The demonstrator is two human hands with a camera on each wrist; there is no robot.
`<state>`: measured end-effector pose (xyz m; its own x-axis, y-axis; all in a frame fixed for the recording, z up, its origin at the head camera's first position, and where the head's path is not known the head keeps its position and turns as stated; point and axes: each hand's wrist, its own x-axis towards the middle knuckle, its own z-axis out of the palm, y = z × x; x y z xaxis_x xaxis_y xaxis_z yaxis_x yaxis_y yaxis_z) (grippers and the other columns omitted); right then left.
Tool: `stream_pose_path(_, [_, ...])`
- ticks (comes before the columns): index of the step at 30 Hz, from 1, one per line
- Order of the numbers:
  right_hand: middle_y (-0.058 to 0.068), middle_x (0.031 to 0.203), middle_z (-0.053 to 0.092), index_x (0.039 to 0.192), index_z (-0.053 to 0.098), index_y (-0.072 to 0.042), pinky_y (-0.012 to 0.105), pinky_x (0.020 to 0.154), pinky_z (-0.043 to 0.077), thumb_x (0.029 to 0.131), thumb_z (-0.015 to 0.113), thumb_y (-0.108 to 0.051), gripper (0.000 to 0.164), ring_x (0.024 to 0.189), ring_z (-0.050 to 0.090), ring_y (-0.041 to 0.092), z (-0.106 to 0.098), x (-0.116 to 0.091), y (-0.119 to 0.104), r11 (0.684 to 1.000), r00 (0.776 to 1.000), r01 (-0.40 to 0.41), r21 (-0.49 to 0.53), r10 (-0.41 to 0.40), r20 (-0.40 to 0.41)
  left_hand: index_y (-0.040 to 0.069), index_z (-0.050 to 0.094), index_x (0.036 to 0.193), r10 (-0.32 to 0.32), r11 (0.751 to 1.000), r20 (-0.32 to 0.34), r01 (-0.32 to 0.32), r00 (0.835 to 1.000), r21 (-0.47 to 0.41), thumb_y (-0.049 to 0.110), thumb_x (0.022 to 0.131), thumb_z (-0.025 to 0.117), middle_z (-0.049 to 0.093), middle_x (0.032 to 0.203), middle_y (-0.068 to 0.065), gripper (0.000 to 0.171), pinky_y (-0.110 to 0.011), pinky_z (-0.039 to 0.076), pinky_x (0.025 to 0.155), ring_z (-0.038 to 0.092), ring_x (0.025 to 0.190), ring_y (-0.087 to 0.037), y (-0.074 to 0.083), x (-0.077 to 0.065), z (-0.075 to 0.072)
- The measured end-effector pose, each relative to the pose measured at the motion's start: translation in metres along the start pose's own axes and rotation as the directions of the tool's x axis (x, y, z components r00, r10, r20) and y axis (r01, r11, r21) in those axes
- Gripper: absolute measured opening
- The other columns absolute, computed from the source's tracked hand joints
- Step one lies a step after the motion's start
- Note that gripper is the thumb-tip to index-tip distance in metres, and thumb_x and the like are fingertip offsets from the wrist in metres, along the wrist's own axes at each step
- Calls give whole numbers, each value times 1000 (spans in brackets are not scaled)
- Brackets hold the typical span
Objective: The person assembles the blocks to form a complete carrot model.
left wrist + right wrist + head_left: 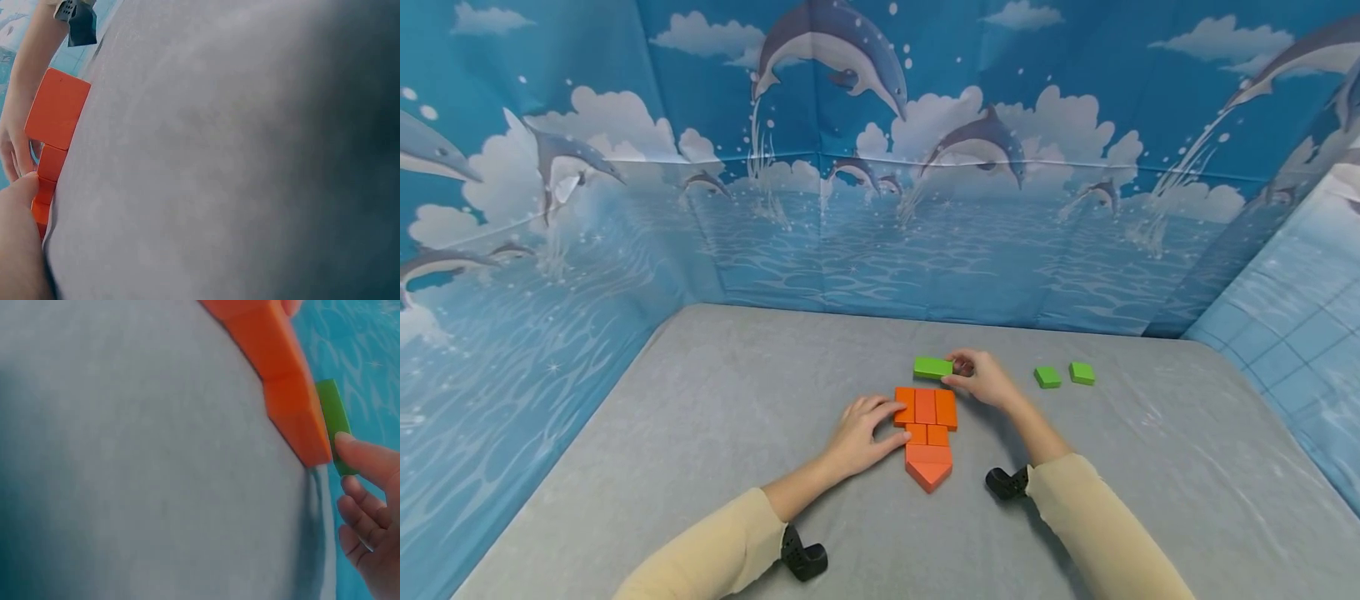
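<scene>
Orange blocks point(926, 407) lie joined in an arrow-like shape on the grey cloth, with a pointed orange-red end point(928, 477) toward the near side. My left hand point(859, 435) rests along their left edge, thumb and forefinger spread apart and touching the blocks; in the left wrist view the thumb point(22, 187) lies against the orange side. Just beyond the far orange row is a green rectangular block point(932, 367). My right hand point(983, 379) pinches its right end between thumb and fingers, also visible in the right wrist view, where the green block point(335, 419) is partly hidden behind orange.
Two small green blocks point(1048, 377) lie to the right of my right hand, slightly apart. The grey cloth point(760, 383) covers the work surface. A blue dolphin-print curtain point(880, 250) stands along its back and sides. Black wrist mounts point(803, 557) sit on both sleeves.
</scene>
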<state>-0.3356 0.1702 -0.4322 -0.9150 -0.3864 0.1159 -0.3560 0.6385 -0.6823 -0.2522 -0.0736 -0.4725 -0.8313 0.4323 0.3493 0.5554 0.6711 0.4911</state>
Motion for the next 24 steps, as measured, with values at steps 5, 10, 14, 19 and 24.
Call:
stream_pose_path(5, [12, 90, 57, 112, 59, 3, 29, 59, 43, 84, 66, -13, 33, 73, 49, 19, 6, 8, 1, 999, 999, -2, 38, 0, 44, 17, 58, 124, -4, 1000, 2, 4, 1000, -2, 43, 86, 59, 54, 120, -4, 45, -42, 36, 94, 45, 111, -20, 0, 0, 1])
stream_pose_path(10, [11, 88, 56, 111, 59, 6, 28, 60, 41, 84, 66, -11, 33, 72, 47, 18, 8, 12, 2, 998, 997, -5, 59, 1, 77, 17, 58, 123, -2, 1000, -1, 2, 1000, -6, 42, 86, 60, 55, 119, -5, 45, -42, 36, 94, 45, 111, -20, 0, 0, 1])
stream_pose_path(14, [11, 88, 56, 111, 59, 6, 27, 60, 40, 85, 65, -12, 33, 73, 47, 18, 7, 13, 1, 998, 994, -20, 57, 14, 105, 17, 58, 124, -1, 1000, 0, 1, 1000, -17, 41, 86, 60, 55, 119, -5, 46, -43, 35, 94, 45, 111, -21, 0, 0, 0])
stream_pose_path(19, [9, 84, 56, 114, 59, 3, 27, 57, 39, 90, 57, -16, 30, 66, 47, 17, 6, 13, -3, 995, 989, -73, 68, 63, 136, 17, 58, 124, 2, 1000, -5, -2, 1000, -14, 41, 85, 60, 54, 119, -5, 46, -43, 35, 95, 45, 112, -21, 0, -1, -1])
stream_pose_path(24, [8, 81, 55, 115, 60, 0, 27, 56, 37, 92, 54, -15, 28, 62, 45, 16, 8, 12, -4, 993, 987, -88, 73, 77, 144, 17, 57, 124, 6, 1000, 0, -6, 1000, -10, 42, 86, 60, 54, 119, -4, 46, -42, 35, 95, 45, 111, -21, 0, 0, -1])
